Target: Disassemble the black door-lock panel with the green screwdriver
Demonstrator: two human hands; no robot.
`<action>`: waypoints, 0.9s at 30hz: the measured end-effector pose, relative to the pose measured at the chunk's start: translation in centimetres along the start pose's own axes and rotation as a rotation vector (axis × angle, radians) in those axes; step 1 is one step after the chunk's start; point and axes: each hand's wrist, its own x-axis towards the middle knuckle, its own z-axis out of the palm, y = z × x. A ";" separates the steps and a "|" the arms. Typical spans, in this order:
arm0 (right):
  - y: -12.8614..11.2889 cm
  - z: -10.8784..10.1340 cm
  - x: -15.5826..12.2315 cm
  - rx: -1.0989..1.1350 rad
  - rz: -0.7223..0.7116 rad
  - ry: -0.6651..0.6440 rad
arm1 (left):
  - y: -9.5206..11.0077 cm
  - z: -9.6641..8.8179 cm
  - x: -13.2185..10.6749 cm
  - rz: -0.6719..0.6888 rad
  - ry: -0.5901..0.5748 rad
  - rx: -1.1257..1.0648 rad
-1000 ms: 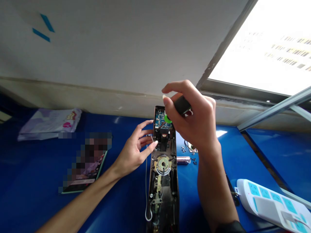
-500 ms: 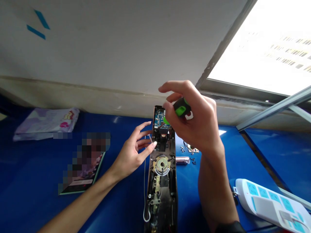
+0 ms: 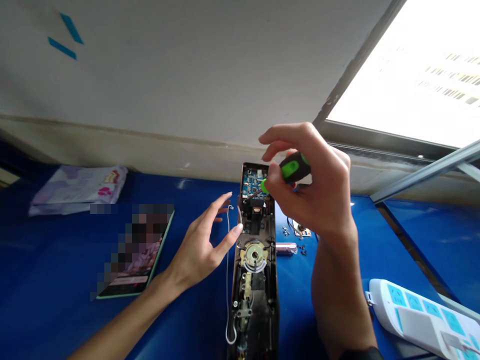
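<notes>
**On the blue table [image 3: 56,300], a screwdriver [image 3: 293,168] tip close to a bare circuit board [image 3: 250,183]**

Far to the left, a plastic packet [image 3: 77,189] and a tablet [image 3: 131,255] lie well apart from the work and pose no hazard. The left hand [image 3: 202,245] holds nothing. Its fingers are spread apart, and the thumb tip touches the left edge of the opened door-lock body [image 3: 257,295], which lies lengthwise mid-table. A thin white wire [image 3: 227,280] runs down just beside that edge, under the fingers, so a twitch could snag it and tug at its connection. With only a thumb tip steadying it, the lock body could slide under sideways pressure.

The right hand [image 3: 318,192] is clamped on the screwdriver's green-and-black handle between thumb and fingers, with the index finger lifted clear. The shaft slants down to the circuit board at the lock's far end. The tip seems to sit at the board's lower edge, though it is too small to be sure. A slip there could scratch a trace or knock off a component.

Right of the lock, loose screws [image 3: 292,234] and a small clear tube [image 3: 285,247] lie near the forearm, where a sweep of the arm could scatter them. A power strip [image 3: 420,315] lies well apart.
</notes>
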 end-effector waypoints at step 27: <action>0.4 -0.1 -0.2 0.057 -0.006 -0.006 | 0.7 -1.0 -0.6 -0.172 0.045 0.727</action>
